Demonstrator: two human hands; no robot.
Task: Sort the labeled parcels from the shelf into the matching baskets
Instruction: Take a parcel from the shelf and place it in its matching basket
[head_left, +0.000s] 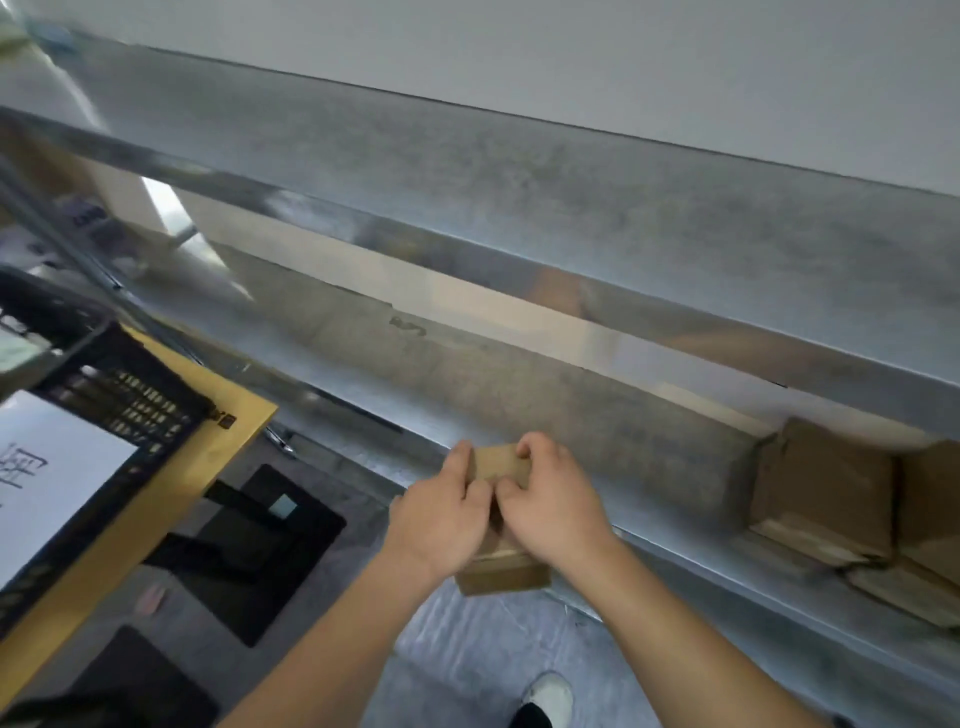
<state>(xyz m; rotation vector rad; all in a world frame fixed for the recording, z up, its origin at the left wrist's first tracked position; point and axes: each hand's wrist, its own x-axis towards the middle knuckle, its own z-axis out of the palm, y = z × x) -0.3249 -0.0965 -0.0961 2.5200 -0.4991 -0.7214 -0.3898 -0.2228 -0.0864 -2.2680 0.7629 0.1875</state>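
Cardboard, brown and plain, is what I have between both hands: a small parcel (498, 467) held up in front of the lower metal shelf (675, 551), just off its front edge and clear of it. Its label is not readable from here, so I cannot tell which basket it belongs in, and that is the first risk: a guess now would send it to the wrong one. The black basket (130, 395) sits well to my left on a yellow worktop (156, 514), with a white sheet (57, 467) bearing a printed character that is cut off by the frame edge.

A second risk is the grip itself. I seem to be turning the box to find the label, and a smooth carton pinched near its top could slip and drop to the floor.

My left hand (441, 514) is curled around the parcel's left side, thumb on top, fingers wrapped and hidden beneath. My right hand (550, 504) is closed on the right side, fingertips (524, 447) hooked over the top edge. Both are grasping, neither slack. More cardboard parcels (826, 493) lie stacked on the shelf well to my right, yet to be sorted.
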